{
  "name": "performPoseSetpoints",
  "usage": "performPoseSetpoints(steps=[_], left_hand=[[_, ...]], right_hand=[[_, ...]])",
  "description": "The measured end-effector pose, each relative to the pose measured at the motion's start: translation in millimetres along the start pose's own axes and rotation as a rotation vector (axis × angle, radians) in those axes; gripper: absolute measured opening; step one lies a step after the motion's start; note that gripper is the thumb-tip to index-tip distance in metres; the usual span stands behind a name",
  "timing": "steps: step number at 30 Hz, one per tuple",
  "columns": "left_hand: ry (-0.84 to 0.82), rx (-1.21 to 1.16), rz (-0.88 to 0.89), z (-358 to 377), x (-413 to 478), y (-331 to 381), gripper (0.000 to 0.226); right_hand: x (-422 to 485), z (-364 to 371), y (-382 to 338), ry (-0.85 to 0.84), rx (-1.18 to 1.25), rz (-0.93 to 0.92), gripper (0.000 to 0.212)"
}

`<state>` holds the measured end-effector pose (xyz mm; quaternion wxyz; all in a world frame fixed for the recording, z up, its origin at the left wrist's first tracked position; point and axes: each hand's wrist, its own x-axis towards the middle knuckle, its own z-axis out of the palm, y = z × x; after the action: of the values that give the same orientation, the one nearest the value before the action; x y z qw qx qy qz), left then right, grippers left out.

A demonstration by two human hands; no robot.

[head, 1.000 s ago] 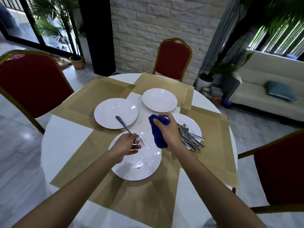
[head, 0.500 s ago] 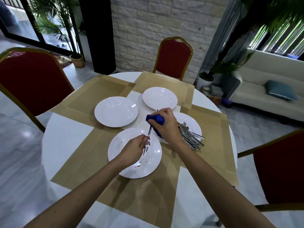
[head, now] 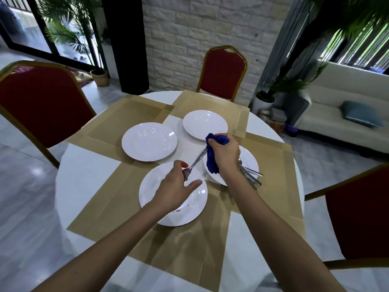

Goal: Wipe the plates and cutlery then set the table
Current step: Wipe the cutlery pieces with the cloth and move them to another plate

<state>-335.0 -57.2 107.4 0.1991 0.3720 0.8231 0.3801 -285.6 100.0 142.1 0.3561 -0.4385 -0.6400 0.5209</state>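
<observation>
The left hand pinches the fork by its head over the stained near plate to steady it, while the right hand clenches the blue cloth round the handle, seemingly for wiping, just above the plate of waiting cutlery.

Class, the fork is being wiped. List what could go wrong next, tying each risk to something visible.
The left hand pinches the fork only at its tines, so the blue cloth's pull might slip it free.
Red specks on the near plate below could re-soil it.
The right hand, beside the cutlery pile overhanging the right plate, might knock it.
</observation>
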Motion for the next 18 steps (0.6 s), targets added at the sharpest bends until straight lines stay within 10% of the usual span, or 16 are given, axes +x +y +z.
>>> performPoseSetpoints(steps=[5, 11, 18], left_hand=[[0.085, 0.108, 0.066, -4, 3, 1, 0.013], [-0.092, -0.398, -0.101, -11, 1, -8, 0.024], [-0.16, -0.273, -0.082, -17, 3, -23, 0.018]], right_hand=[[-16, 3, 2, 0.034, 0.057, -0.032, 0.015], [-36, -2, 28, -0.345, -0.193, -0.379, 0.014], [-13, -31, 12, -0.39, -0.088, 0.162, 0.018]])
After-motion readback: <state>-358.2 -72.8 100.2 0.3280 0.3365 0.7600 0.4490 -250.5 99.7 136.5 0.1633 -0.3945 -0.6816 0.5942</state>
